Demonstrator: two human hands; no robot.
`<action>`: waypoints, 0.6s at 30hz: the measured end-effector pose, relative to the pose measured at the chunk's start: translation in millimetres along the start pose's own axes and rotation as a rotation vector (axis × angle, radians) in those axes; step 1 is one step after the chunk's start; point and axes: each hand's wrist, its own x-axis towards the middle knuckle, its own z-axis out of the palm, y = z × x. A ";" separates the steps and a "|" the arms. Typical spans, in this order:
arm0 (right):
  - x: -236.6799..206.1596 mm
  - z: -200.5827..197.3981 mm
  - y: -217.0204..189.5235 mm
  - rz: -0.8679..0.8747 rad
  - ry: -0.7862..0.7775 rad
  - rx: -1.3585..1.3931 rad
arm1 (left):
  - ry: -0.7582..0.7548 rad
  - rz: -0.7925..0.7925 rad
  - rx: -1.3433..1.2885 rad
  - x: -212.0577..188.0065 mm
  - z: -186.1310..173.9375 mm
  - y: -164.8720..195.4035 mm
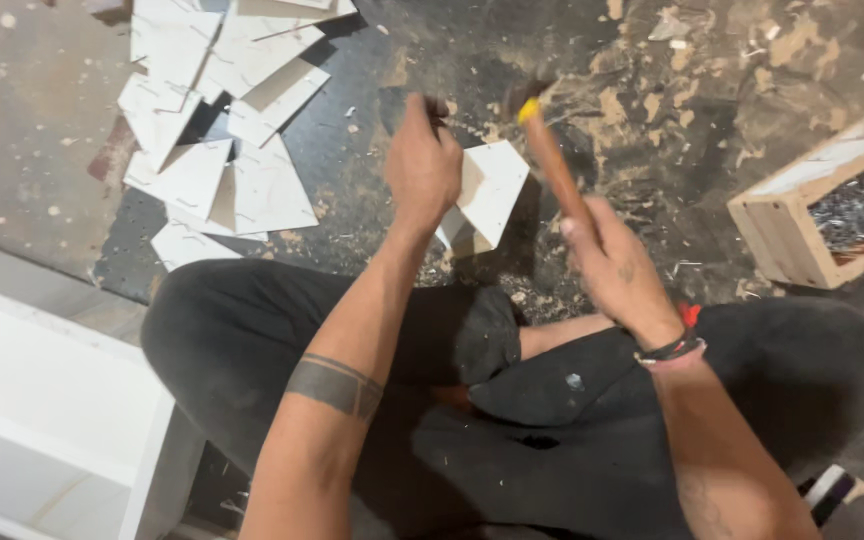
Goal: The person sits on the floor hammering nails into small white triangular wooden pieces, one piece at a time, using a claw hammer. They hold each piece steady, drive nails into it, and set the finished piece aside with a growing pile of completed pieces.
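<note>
The right hand (617,265) is wrapped tight around the wooden handle of one hammer (552,165), fingers closed fully on the shaft; the hammer's head is blurred and sits up near a yellow band at the top of the handle. The left hand (420,165) is pinched shut on something small and dark at its fingertips, too blurred to name, right at the upper edge of one white triangular piece (492,190) that rests on the dark floor (352,180) just in front of the person's crossed legs. The hammer hangs just right of that piece, not touching it.

Further left lies a loose pile of similar white triangular pieces (222,110), roughly ten, overlapping one another, well apart from the one under the hands. To the right stands one open wooden box (787,225) filled with small grey metal bits, likely nails. Sawdust and chips are scattered over the floor between box and hands. At the lower left is one white shelf-like unit (62,420). The person's black-trousered knees fill the foreground, and the left forearm crosses in front of part of the triangular piece.
</note>
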 end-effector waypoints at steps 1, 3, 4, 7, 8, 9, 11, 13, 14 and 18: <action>-3.1 -1.3 -4.0 0.061 0.028 0.161 | 0.021 0.025 -0.024 0.4 0.0 -0.4; -9.7 5.9 -11.1 -0.009 0.152 0.448 | 0.011 0.008 -0.013 1.9 0.1 -1.2; -12.9 12.5 -12.5 -0.141 0.246 0.553 | -0.005 -0.018 -0.002 1.4 -0.3 -2.1; -15.8 38.8 -4.7 -0.306 0.446 0.760 | 0.010 -0.028 -0.024 1.3 -0.3 -2.0; -13.4 44.6 1.2 -0.222 0.413 0.679 | 0.004 -0.019 -0.007 1.2 0.2 -1.1; -9.5 45.5 7.7 -0.140 0.246 0.141 | 0.002 -0.009 0.010 0.5 -0.1 -0.3; -5.4 42.1 18.0 -0.042 0.084 -0.226 | -0.023 -0.016 0.051 -5.0 0.0 1.6; -3.2 33.0 20.1 -0.030 0.077 -0.110 | -0.024 -0.019 0.087 -4.9 0.0 3.5; -6.1 29.7 17.5 0.069 0.018 -0.039 | -0.013 -0.015 0.064 -6.6 -1.2 2.8; -15.3 22.2 -6.8 0.091 0.092 0.287 | 0.018 0.038 0.014 -2.4 0.5 1.8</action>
